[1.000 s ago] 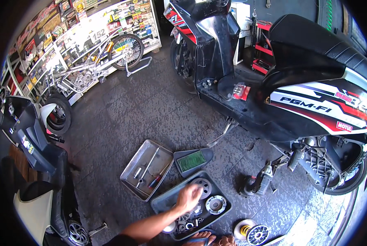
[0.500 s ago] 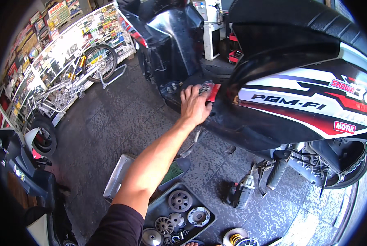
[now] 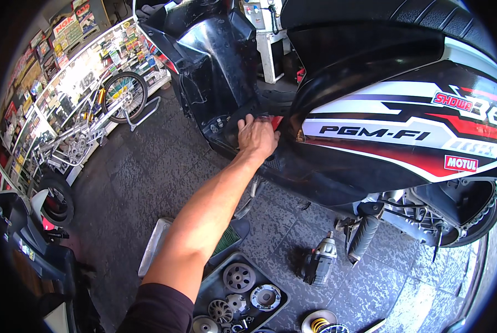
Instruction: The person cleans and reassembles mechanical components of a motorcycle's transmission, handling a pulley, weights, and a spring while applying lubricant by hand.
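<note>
My left hand (image 3: 258,137) reaches from the lower left to the black floorboard (image 3: 301,169) of a scooter. Its fingers are bent down over a small red packet (image 3: 277,121), whose red end sticks out beside the hand. The rest of the packet is hidden under the fingers, which look closed on it. A few small metal parts (image 3: 219,121) lie on the floorboard to the left of the hand. My right hand is out of view.
On the floor below stand a tray (image 3: 282,286) of round metal scooter parts, a cordless power tool (image 3: 319,261) and a yellow spring (image 3: 319,323). The scooter's side panel (image 3: 381,133) is at right. A bare bike frame with a wheel (image 3: 125,95) stands far left.
The view has shifted, so the scooter appears further left. My left hand now covers more of the packet, hiding the clear part with small round pieces.
</note>
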Demonstrator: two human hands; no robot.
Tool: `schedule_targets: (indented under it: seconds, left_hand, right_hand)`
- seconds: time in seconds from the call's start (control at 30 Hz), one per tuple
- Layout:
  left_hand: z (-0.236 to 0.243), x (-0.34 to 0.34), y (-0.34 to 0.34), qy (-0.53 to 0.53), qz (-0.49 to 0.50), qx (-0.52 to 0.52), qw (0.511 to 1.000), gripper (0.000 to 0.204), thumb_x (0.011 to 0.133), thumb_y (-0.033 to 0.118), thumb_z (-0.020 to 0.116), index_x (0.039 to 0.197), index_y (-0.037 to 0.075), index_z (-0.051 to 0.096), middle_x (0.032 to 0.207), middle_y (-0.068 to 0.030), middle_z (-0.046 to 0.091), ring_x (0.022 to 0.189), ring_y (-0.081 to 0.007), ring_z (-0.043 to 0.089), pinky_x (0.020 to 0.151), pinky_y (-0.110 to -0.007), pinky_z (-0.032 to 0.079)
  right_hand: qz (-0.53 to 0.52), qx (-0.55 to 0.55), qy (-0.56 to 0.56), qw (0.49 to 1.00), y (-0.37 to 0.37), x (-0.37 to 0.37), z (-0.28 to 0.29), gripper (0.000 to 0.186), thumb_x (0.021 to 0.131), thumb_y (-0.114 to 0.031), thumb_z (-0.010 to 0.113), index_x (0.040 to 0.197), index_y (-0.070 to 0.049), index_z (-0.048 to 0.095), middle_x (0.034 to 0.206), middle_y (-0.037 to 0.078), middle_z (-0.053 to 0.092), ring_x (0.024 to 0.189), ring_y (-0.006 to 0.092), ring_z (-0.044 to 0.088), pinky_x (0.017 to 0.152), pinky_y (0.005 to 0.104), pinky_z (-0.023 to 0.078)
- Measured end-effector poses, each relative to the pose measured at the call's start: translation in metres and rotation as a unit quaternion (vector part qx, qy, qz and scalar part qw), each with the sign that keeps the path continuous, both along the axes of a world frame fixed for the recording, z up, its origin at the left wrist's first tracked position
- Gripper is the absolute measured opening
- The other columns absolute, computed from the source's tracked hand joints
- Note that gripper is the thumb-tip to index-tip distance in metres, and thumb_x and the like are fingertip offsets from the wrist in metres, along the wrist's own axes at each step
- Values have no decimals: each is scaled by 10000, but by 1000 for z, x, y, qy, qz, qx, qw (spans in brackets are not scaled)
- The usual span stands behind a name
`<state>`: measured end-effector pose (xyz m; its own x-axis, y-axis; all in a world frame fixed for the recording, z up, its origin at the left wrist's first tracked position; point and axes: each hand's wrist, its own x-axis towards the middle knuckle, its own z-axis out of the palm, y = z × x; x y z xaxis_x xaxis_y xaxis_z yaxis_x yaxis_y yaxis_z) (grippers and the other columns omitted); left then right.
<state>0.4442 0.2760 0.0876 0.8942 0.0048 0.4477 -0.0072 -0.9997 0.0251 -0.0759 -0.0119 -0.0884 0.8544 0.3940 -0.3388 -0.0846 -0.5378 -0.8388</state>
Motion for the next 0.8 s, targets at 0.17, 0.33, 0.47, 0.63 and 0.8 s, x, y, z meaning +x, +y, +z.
schedule_targets:
  seconds: [0.17, 0.33, 0.47, 0.63, 0.8]
  left_hand:
    - [-4, 17, 5, -13, 26, 55, 998, 165, 867, 179, 625, 901, 86, 756, 937, -140, 749, 1005, -307, 675, 882, -443, 480]
    - [36, -18, 10, -130, 53, -299, 944, 224, 921, 209, 602, 905, -4, 673, 886, -261, 703, 880, -457, 679, 811, -521, 528]
    - [55, -87, 37, -147, -54, -552, 819, 247, 985, 166, 591, 927, -60, 671, 811, -125, 693, 754, -180, 643, 724, -349, 507]
    - [70, -241, -1, -1, -196, -799, 568, 148, 1004, 130, 570, 1000, -11, 611, 907, -75, 670, 778, -133, 661, 748, -283, 568]
    - [71, -367, -31, 115, -186, -812, 542, 114, 1004, 123, 598, 984, 19, 640, 816, 36, 624, 710, -15, 534, 645, -182, 432]
  right_hand:
    - [1, 7, 5, 1000, 3, -3, 2, 303, 930, -225, 666, 1152, -19, 655, 1016, 174, 708, 887, 304, 698, 778, 396, 554]
    - [-3, -3, 18, 1000, 6, -8, 8, 304, 927, -224, 670, 1150, -18, 666, 1034, 180, 709, 906, 305, 700, 795, 401, 554]
    - [8, 13, 27, 1000, 22, -11, 26, 305, 925, -223, 674, 1149, -16, 675, 1048, 185, 710, 921, 306, 702, 808, 405, 553]
    - [-52, 65, 98, 992, 62, 30, 128, 306, 922, -222, 679, 1147, -15, 685, 1066, 191, 712, 940, 307, 705, 824, 411, 553]
    - [-270, 499, 25, 823, 77, 70, 196, 651, 927, -310, 720, 1422, -9, 423, 1171, 120, 619, 815, 175, 634, 697, 298, 517]
